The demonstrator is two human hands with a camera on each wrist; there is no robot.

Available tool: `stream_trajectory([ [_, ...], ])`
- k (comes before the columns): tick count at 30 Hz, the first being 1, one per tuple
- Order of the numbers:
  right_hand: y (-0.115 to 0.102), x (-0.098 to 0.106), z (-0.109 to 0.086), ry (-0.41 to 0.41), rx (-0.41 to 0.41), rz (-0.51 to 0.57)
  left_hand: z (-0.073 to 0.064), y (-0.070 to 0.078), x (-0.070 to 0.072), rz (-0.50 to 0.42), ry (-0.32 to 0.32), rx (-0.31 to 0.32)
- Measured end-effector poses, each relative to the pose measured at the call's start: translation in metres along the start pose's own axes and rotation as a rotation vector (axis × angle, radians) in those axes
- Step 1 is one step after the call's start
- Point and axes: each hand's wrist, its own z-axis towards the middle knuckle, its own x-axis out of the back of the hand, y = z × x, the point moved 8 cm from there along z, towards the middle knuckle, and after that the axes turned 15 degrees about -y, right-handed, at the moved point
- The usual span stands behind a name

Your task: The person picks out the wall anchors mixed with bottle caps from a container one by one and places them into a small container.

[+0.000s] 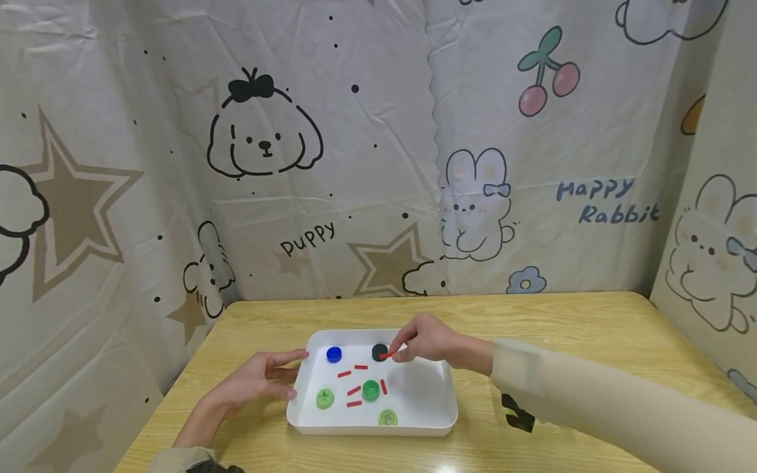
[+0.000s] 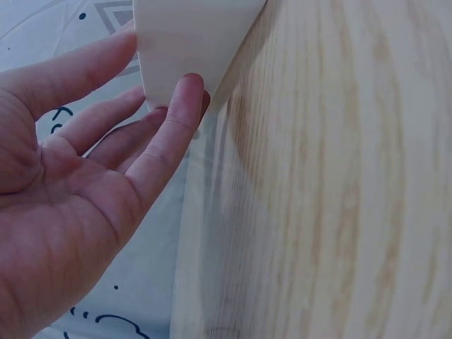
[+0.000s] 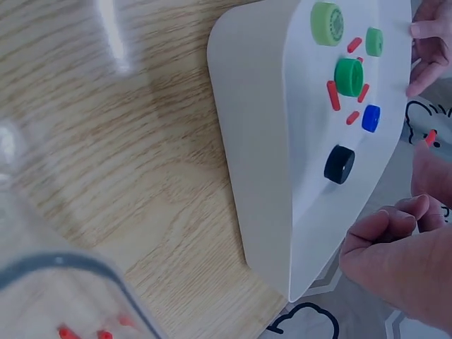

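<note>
A white tray (image 1: 426, 394) lies on the table, holding bottle caps and short red sticks. My left hand (image 1: 251, 381) touches the tray's left side with fairly straight, spread fingers; its fingertips meet the white wall (image 2: 191, 42) in the left wrist view. My right hand (image 1: 428, 338) pinches a red stick (image 1: 386, 355) between thumb and finger, above the tray beside the black cap (image 1: 378, 351). A blue cap (image 1: 334, 355) sits at the back left. A green cap (image 1: 370, 390) lies in the middle, with several loose red sticks (image 1: 354, 390) around it.
Two light green caps lie in the tray's front half, one at the left (image 1: 324, 398) and one by the front wall (image 1: 388, 417). A clear container (image 3: 78, 282) with red pieces stands on the wooden table (image 3: 141, 162). A printed curtain (image 1: 378, 164) hangs behind.
</note>
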Motion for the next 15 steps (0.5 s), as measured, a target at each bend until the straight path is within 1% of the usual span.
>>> stream_trajectory([
  [9, -0.001, 0.012, -0.018, 0.034, -0.005, 0.025, 0.001, -0.002, 0.0, 0.0, -0.005, -0.005],
  [15, 0.001, 0.02, -0.031, 0.054, -0.008, 0.014, 0.0, -0.001, 0.0, 0.004, 0.0, -0.005],
])
